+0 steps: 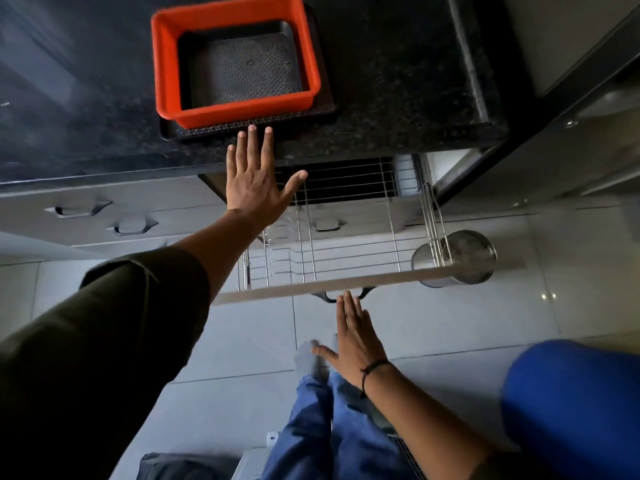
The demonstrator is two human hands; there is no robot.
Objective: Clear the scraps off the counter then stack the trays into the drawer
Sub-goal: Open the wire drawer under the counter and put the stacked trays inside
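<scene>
An orange tray stands on a larger black tray on the dark stone counter; a smaller black patterned tray lies inside the orange one. My left hand is spread flat and open, its fingertips just short of the black tray's near edge. Below the counter the wire-rack drawer is pulled out, its white front toward me. My right hand is open, palm down, fingertips close to the drawer's dark handle. Neither hand holds anything.
A steel cup-shaped holder hangs at the drawer's right end. Closed drawers with recessed handles sit to the left. A blue object is at the lower right. My legs and socked feet stand on the tiled floor.
</scene>
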